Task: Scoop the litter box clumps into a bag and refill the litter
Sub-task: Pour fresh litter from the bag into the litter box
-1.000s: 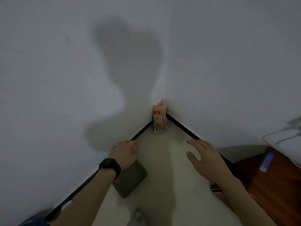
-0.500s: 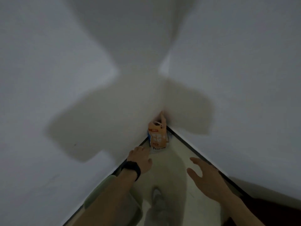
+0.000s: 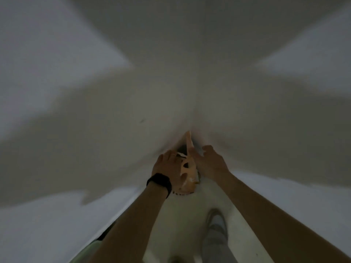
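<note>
Your two hands meet at an orange litter bag [image 3: 187,184] that stands on the pale floor [image 3: 180,215], tucked into the corner where two white walls [image 3: 76,111] join. Your left hand [image 3: 167,168], with a black wristband [image 3: 159,182], lies against the bag's left side. Your right hand [image 3: 210,164] touches its right side near the top. The view is dim and blurred, so you cannot tell whether either hand's fingers are pinching the bag. A grey shoe [image 3: 216,223] shows below.
</note>
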Tool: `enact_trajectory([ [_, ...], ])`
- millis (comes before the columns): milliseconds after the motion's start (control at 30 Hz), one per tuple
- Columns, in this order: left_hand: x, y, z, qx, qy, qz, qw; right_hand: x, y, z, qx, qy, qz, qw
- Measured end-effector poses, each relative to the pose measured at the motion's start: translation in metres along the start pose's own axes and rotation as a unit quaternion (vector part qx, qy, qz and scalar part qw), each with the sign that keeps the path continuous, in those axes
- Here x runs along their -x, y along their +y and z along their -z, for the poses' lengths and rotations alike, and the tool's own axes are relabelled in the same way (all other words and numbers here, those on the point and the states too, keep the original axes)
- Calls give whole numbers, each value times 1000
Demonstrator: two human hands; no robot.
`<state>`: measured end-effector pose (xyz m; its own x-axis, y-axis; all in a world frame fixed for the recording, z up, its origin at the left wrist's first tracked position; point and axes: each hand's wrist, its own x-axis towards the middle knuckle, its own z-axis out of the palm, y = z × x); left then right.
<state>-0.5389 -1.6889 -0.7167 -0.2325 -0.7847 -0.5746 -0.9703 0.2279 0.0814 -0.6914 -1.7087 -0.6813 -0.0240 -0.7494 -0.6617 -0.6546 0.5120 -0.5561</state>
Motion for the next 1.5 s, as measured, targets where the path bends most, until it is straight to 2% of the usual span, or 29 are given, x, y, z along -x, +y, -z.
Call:
enact_trajectory([
  [100, -30, -1, -22, -32, -27, 35, 998, -49, 0, -18, 45, -12, 9, 999],
  [200, -33, -2, -32, -30, -18, 56, 998, -82, -5, -33, 108, 5, -6, 994],
  [333, 1, -4, -51, -35, -31, 38, 998, -81, 9, -41, 169, 18, -43, 985],
  [467, 54, 6, -80, -32, -77, 9, 996, -43, 36, -46, 149, -8, -21, 989],
  [533, 77, 20, -88, -7, -100, 8, 995, -15, 55, -49, 101, 2, -26, 995],
  [667, 107, 43, -106, 50, -109, 41, 992, 54, 110, -48, 19, 46, -102, 994],
  [767, 121, 56, -115, 103, -96, 118, 983, 98, 153, -52, -42, 39, -178, 982],
  [833, 120, 68, -117, 72, -84, 133, 985, 117, 174, -61, -78, 40, -205, 975],
  [933, 108, 87, -117, -7, -132, 96, 987, 127, 193, -70, -130, 58, -222, 965],
  [1000, 94, 99, -119, -12, -156, 77, 985, 126, 205, -67, -127, 70, -226, 963],
  [1100, 68, 117, -120, 59, -108, 55, 991, 116, 223, -53, -50, 28, -199, 978],
  [1200, 54, 135, -119, 71, -130, 5, 989, 99, 234, -39, 73, -38, -207, 975],
  [1267, 52, 138, -118, 49, -119, -6, 992, 92, 237, -33, 112, -52, -218, 968],
  [1400, 57, 123, -105, -38, -45, -130, 990, 88, 231, -17, 28, -66, -197, 978],
  [1500, 78, 96, -93, -58, -88, -149, 983, 103, 215, -11, 43, -84, -149, 984],
])
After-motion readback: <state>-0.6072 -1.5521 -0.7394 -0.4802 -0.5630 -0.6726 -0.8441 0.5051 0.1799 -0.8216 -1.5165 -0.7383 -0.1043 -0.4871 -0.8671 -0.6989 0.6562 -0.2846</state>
